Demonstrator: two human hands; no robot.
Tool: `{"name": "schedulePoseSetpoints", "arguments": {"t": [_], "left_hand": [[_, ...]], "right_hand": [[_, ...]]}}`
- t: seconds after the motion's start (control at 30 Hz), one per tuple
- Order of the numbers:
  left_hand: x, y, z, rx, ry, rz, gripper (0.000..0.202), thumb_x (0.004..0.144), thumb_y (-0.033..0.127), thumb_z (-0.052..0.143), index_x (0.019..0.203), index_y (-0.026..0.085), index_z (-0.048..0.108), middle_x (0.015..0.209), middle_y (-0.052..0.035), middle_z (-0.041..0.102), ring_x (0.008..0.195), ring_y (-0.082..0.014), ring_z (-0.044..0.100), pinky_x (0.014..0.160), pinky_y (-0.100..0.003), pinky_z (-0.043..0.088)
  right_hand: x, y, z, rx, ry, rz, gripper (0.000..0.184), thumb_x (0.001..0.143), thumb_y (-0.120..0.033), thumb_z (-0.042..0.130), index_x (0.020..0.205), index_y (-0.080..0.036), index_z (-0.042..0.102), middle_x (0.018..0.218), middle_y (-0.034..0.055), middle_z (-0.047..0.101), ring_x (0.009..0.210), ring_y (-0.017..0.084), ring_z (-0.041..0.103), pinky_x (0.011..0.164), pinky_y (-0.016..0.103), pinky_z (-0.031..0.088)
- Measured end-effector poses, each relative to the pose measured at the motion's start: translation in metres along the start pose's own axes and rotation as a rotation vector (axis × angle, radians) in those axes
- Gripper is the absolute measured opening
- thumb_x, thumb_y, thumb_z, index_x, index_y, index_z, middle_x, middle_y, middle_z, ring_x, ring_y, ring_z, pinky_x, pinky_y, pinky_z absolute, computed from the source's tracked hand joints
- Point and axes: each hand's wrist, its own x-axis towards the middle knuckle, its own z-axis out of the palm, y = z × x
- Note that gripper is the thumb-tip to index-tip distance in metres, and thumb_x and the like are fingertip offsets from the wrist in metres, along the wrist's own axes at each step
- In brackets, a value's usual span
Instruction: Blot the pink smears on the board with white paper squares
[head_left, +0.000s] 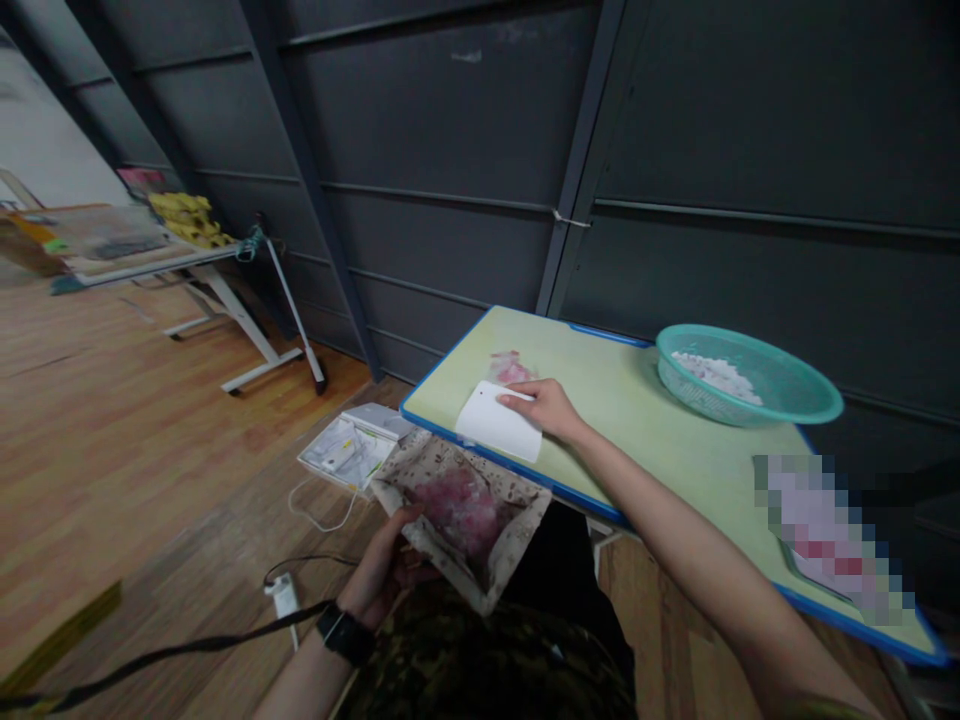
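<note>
My left hand (pixel 396 555) grips the near left side of a soft, open-topped box (pixel 517 540) with a speckled, patterned lining. A heap of pink and clear small stuff (pixel 465 510), too blurred to name, lies inside the box, which sits against the table's front edge. On the tabletop my right hand (pixel 553 408) is closed on a flat white card (pixel 495 420) with a small hole near one corner. The card reaches the table edge just above the box. Right behind it lies a small pink and whitish pile (pixel 513 367).
A turquoise basket (pixel 810 398) holding white bits stands at the table's (pixel 600 390) back right. A blurred-out flat object (pixel 832 545) lies at the right end. On the floor are an open white box (pixel 334 455), a power strip (pixel 283 597) and cables. A dark panelled wall (pixel 450 140) stands behind.
</note>
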Motion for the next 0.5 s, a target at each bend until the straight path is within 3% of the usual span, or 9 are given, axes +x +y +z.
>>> {"name": "schedulePoseSetpoints", "arguments": {"t": [0.2, 0.37, 0.43, 0.5], "left_hand": [[-0.001, 0.000, 0.002, 0.006, 0.026, -0.014, 0.010, 0.080, 0.025, 0.060, 0.084, 0.019, 0.054, 0.063, 0.0013, 0.061, 0.044, -0.0126, 0.056, 0.047, -0.029, 0.054], [0.001, -0.001, 0.000, 0.003, 0.010, -0.005, 0.013, 0.079, 0.026, 0.061, 0.086, 0.019, 0.054, 0.062, 0.0022, 0.060, 0.045, -0.0126, 0.057, 0.047, -0.027, 0.053], [0.002, -0.002, -0.002, 0.006, -0.020, -0.011, 0.015, 0.080, 0.027, 0.060, 0.091, 0.019, 0.054, 0.065, 0.0003, 0.063, 0.051, -0.0153, 0.061, 0.052, -0.029, 0.055], [0.004, -0.003, -0.004, -0.002, -0.028, -0.022, 0.016, 0.080, 0.026, 0.060, 0.092, 0.019, 0.054, 0.066, -0.0002, 0.064, 0.051, -0.0160, 0.062, 0.054, -0.031, 0.056]], "right_hand": [[-0.005, -0.006, 0.001, 0.089, -0.053, 0.025, 0.042, 0.073, -0.049, 0.066, 0.094, -0.015, 0.076, 0.077, 0.0040, 0.073, 0.057, 0.015, 0.056, 0.050, 0.025, 0.039], [-0.007, -0.015, 0.001, 0.157, -0.200, 0.033, 0.040, 0.069, -0.049, 0.070, 0.090, -0.015, 0.077, 0.077, 0.0048, 0.073, 0.060, 0.015, 0.057, 0.052, 0.025, 0.041], [-0.003, -0.015, -0.009, 0.201, -0.118, 0.030, 0.042, 0.068, -0.050, 0.071, 0.092, -0.016, 0.077, 0.079, 0.0057, 0.073, 0.061, 0.016, 0.059, 0.053, 0.026, 0.042], [0.005, -0.009, -0.028, 0.248, 0.112, 0.030, 0.046, 0.068, -0.052, 0.070, 0.096, -0.015, 0.076, 0.083, 0.0071, 0.073, 0.064, 0.017, 0.060, 0.054, 0.027, 0.043]]}}
